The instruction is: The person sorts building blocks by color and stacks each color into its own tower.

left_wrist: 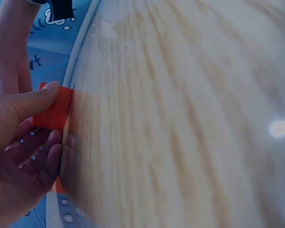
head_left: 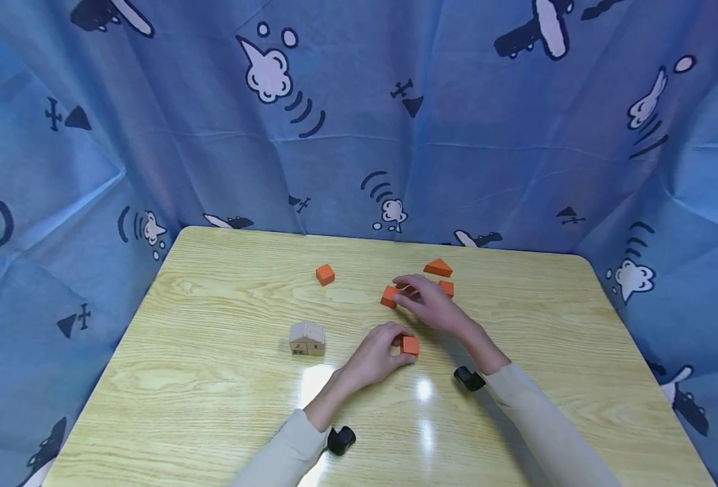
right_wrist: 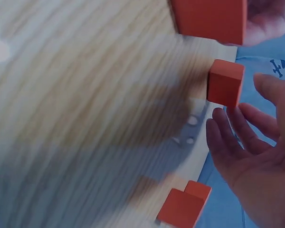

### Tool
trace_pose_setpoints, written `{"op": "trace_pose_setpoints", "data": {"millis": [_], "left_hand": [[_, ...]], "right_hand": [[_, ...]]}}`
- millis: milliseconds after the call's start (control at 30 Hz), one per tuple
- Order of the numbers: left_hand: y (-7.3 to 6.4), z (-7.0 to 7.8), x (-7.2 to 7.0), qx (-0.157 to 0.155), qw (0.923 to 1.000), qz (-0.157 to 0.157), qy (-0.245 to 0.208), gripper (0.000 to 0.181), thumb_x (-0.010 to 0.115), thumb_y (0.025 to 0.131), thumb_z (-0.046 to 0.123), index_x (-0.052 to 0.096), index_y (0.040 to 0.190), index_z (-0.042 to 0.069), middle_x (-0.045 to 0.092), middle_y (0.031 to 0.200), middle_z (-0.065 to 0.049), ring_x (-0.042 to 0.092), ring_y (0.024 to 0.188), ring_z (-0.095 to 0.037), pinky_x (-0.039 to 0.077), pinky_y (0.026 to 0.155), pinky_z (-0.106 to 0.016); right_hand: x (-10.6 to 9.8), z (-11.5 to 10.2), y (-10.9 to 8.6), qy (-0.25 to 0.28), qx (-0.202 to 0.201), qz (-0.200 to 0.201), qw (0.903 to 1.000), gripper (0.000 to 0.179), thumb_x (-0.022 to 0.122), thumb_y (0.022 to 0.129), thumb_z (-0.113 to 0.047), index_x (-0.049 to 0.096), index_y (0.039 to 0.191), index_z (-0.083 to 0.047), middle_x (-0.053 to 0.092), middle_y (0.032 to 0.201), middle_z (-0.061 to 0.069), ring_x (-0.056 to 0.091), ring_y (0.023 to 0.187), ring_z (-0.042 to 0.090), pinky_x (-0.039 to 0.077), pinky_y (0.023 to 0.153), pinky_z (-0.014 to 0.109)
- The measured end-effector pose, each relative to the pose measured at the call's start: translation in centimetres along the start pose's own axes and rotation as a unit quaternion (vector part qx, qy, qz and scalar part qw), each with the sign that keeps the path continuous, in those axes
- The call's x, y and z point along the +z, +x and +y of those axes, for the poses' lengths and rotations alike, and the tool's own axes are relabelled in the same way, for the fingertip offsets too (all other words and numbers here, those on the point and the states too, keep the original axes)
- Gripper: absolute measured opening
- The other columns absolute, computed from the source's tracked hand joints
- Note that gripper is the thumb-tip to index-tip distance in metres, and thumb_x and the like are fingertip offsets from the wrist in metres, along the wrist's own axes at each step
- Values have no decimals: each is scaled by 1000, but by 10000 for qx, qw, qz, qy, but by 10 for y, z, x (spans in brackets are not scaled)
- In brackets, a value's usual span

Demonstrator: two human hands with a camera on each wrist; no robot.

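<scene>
My left hand [head_left: 374, 355] has its thumb and fingers around an orange cube [head_left: 410, 345] standing on the table. In the left wrist view the thumb lies against that cube [left_wrist: 57, 107], while the other fingers are curved below it. Farther back, my right hand [head_left: 430, 301] is beside a second orange cube [head_left: 389, 296]. The right wrist view shows this cube [right_wrist: 225, 83] close to the fingertips, with the thumb [right_wrist: 270, 88] apart from it and the fingers loosely bent. Whether a fingertip touches it, I cannot tell.
Behind the right hand lie an orange triangular block [head_left: 439, 267] and another orange block [head_left: 447, 289], partly hidden. One more orange cube [head_left: 325, 274] sits toward the back. A small house-shaped group of pale wooden blocks [head_left: 307, 338] stands left of the hands. Blue cloth [head_left: 347, 135] hangs around the table.
</scene>
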State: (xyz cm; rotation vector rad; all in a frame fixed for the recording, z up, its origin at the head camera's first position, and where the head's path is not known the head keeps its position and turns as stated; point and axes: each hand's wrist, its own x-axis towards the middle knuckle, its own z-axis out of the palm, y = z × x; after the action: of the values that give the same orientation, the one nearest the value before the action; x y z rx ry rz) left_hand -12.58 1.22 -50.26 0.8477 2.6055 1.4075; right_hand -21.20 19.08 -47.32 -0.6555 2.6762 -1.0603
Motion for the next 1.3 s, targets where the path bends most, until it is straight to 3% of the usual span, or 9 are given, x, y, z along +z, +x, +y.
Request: {"op": "trace_pose_setpoints", "data": {"millis": [167, 400, 667, 1133, 1300], "left_hand": [[0, 1, 0, -124, 9999, -51, 63, 30, 83, 88, 16, 71, 113, 5, 69, 107, -5, 61, 100, -19, 48, 91, -29], [1, 1, -1, -342, 9994, -34, 12, 30, 85, 86, 16, 72, 112, 5, 71, 106, -4, 62, 102, -19, 49, 92, -29], [3, 0, 0, -396, 9992, -64, -20, 31, 85, 86, 16, 73, 112, 5, 71, 105, -4, 62, 100, -17, 48, 92, -29], [3, 3, 1, -476, 9987, -72, -142, 29, 86, 85, 14, 73, 109, 6, 71, 104, -3, 63, 100, -16, 49, 92, -28], [2, 2, 0, -326, 9993, -1, -184, 28, 87, 84, 14, 73, 107, 5, 70, 101, -3, 64, 95, -18, 50, 86, -25]], "right_hand": [[5, 0, 4, -272, 78, -219, 9994, 45, 64, 104, -21, 57, 141, 3, 65, 128, 18, 65, 111, 29, 54, 97, 47], [5, -3, 4, -71, 182, -332, 9993, 37, 68, 102, -19, 61, 134, -3, 68, 121, 12, 66, 111, 27, 55, 98, 45], [3, 1, -2, -26, 94, -96, 9999, 44, 75, 95, -9, 59, 135, 2, 62, 126, 19, 62, 117, 35, 52, 102, 51], [-6, 17, -32, 267, -176, 62, 9995, 42, 78, 91, -3, 63, 130, 2, 65, 126, 17, 63, 117, 34, 54, 100, 51], [-7, 24, -46, 307, -148, 119, 9993, 42, 79, 90, -1, 64, 128, 0, 65, 122, 14, 64, 113, 32, 55, 98, 50]]}}
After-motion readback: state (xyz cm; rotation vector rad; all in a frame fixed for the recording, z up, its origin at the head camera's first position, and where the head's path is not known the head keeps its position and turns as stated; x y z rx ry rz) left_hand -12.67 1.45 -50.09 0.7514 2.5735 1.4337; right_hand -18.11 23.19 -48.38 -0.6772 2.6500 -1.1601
